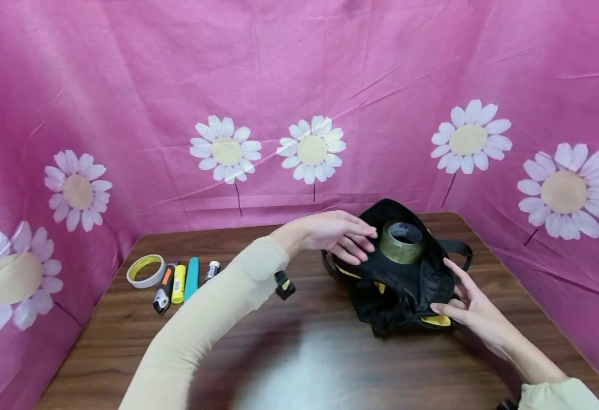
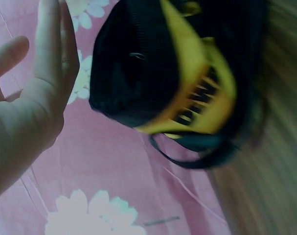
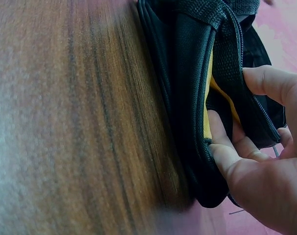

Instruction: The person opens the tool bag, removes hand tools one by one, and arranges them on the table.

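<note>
A black tool bag (image 1: 392,302) with yellow trim stands on the right half of the table, its top spread open. A roll of packing tape (image 1: 399,253) lies at its mouth, against the black cloth. My left hand (image 1: 344,236) hovers at the bag's left side with fingers extended and nothing in it; in the left wrist view it is apart from the bag (image 2: 202,105) with its yellow lettered panel. At the bag's right end, my right hand (image 1: 476,313) grips the edge of the opening. The right wrist view shows fingers reaching in past the zipped rim (image 3: 202,93).
On the table's left lie a white-and-yellow tape roll (image 1: 160,277), a box cutter (image 1: 164,291), a yellow stick (image 1: 179,283), a teal bar (image 1: 192,278) and a small dark tube (image 1: 213,269). A pink flowered cloth (image 1: 279,68) hangs behind the wooden table (image 1: 330,370).
</note>
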`<action>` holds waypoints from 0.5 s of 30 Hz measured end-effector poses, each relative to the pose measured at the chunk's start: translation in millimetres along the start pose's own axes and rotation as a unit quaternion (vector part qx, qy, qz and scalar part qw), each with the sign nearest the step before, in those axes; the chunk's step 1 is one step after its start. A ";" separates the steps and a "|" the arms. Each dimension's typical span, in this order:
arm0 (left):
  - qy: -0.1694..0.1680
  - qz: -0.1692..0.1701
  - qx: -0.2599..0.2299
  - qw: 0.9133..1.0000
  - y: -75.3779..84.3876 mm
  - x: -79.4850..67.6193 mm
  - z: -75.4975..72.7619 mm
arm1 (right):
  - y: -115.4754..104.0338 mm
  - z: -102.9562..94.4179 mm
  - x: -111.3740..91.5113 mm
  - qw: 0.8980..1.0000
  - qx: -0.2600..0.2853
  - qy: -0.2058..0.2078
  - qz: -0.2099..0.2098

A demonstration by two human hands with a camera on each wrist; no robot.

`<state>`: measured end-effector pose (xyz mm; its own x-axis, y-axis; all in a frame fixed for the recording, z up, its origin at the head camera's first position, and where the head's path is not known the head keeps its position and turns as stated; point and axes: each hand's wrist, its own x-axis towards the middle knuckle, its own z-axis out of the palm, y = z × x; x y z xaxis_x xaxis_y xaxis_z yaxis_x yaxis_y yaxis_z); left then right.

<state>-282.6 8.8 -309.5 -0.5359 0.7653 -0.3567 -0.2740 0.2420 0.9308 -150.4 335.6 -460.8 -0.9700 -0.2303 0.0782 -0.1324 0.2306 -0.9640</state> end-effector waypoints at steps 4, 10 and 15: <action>-0.007 -0.009 0.025 1.000 17.8 26.0 5.7 | 1.5 2.9 0.2 1.000 0.010 -0.004 0.002; 0.012 -0.039 0.049 0.998 28.4 64.1 10.2 | -0.5 0.1 -0.7 1.000 -0.001 0.002 0.010; 0.048 -0.093 0.061 0.993 30.2 86.2 17.0 | -1.1 -0.8 -1.2 0.999 -0.009 0.004 0.030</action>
<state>-323.5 92.2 -310.7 -0.5601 0.6418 -0.5238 -0.2800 0.4484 0.8488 -149.3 336.4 -459.6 -0.9780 -0.2074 0.0218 -0.0768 0.2610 -0.9623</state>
